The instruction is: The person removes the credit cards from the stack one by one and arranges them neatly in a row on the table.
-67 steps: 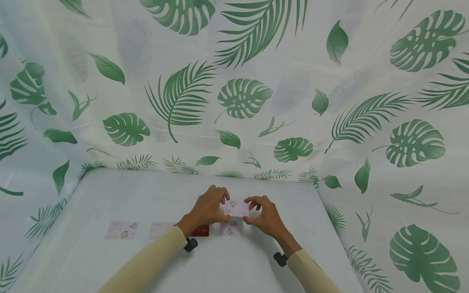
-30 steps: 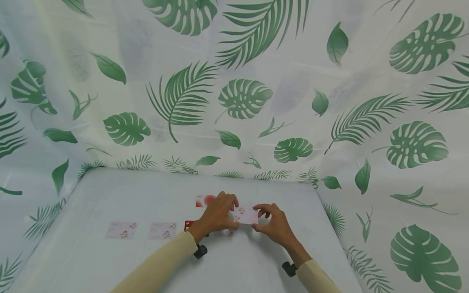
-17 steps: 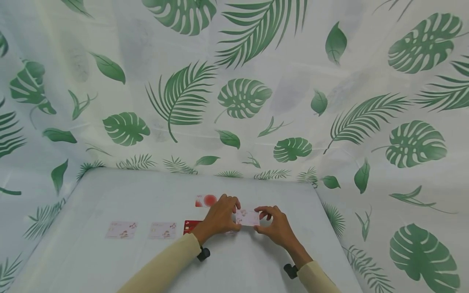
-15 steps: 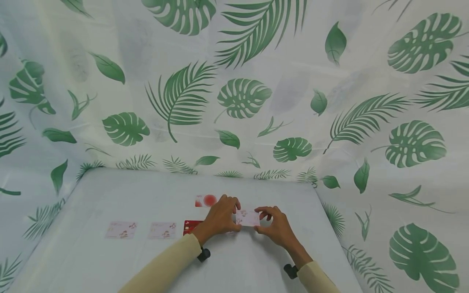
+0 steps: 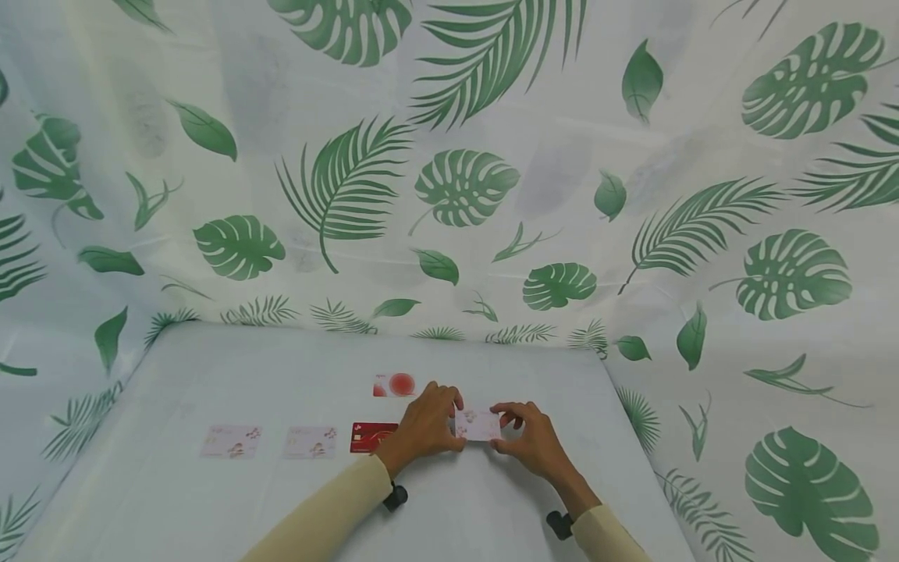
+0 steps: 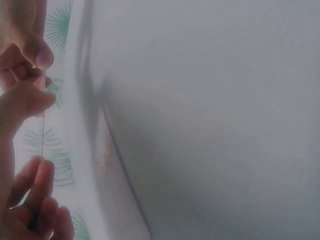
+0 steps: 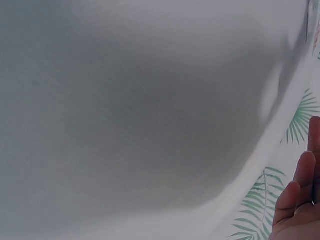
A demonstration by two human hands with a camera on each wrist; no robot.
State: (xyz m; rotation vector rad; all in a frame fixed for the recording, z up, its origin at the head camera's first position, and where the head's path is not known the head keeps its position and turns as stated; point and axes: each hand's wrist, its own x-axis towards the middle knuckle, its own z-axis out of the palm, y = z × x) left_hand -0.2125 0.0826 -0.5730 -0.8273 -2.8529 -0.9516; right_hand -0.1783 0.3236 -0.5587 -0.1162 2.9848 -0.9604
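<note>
A pale pink card (image 5: 477, 425) with a floral print is stretched between both hands, off the table. My left hand (image 5: 424, 423) pinches its left end with thumb and fingers, and my right hand (image 5: 535, 443) pinches the right end. In the left wrist view the held card (image 6: 43, 132) is seen nearly edge-on. Beneath the left hand in that view, another pale card (image 6: 117, 195) lies on the table; in the head view the left hand covers it. A red card (image 5: 372, 437) is partly behind the left wrist. The right wrist view shows just some fingers (image 7: 302, 185).
Two more pale pink cards (image 5: 232, 442) (image 5: 310, 442) lie in a row left of the red card. Farther back is a white card with a red circle (image 5: 393, 385). The white table (image 5: 281, 515) ends at a leaf-printed curtain (image 5: 477, 257).
Both hands, still holding the pale card, have moved right and slightly nearer. The red card and the red-circle card have come into view from behind the left hand.
</note>
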